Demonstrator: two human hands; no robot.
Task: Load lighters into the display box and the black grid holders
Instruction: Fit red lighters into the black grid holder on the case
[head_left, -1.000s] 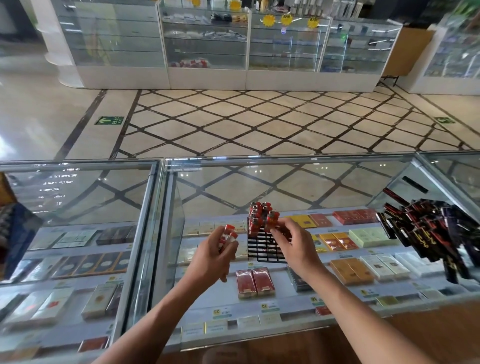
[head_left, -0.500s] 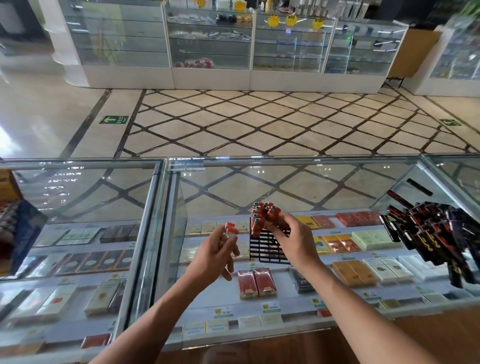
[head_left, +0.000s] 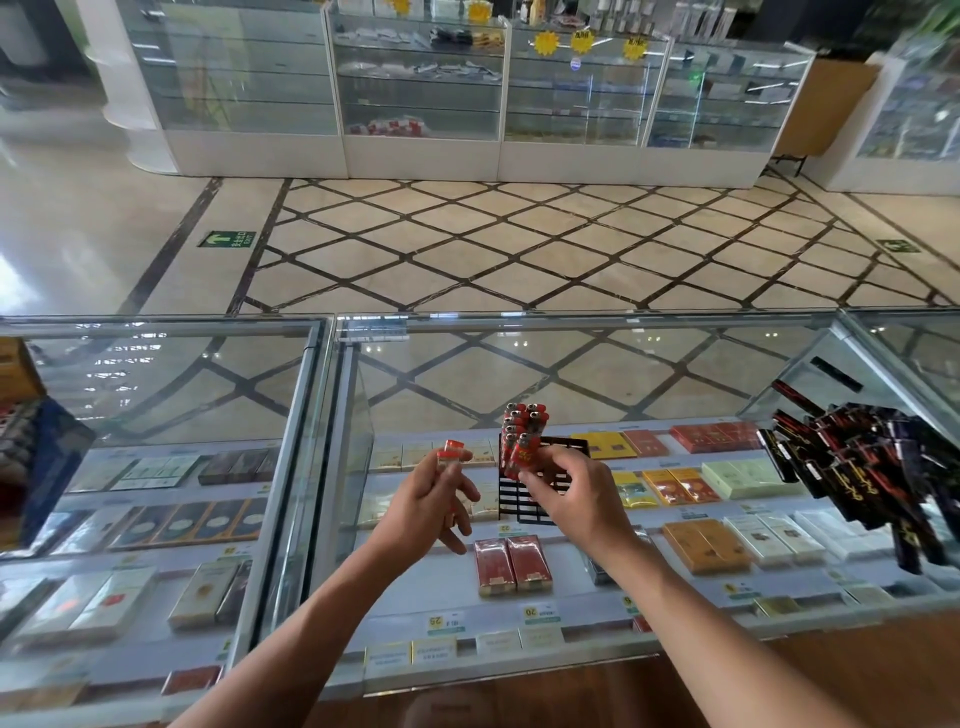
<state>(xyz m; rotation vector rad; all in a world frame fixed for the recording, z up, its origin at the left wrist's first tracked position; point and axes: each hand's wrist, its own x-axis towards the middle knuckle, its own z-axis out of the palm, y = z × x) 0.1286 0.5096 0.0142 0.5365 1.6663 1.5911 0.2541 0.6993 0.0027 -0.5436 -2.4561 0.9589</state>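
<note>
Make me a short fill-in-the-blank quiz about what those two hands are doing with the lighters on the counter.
1. The right hand pinches a ____ lighter at the black grid holder.
2. The grid holder stands on top of a ____ counter.
3. The left hand holds a red-capped lighter to the ____ of the grid holder.

Missing words: red; glass; left

Upright red lighters (head_left: 521, 426) are filling the far-left cells of the black grid holder (head_left: 566, 446), leaving its right-hand and nearer cells open. Dark boxes (head_left: 857, 467) are crowding the right end of the glass countertop (head_left: 649, 374).
</note>
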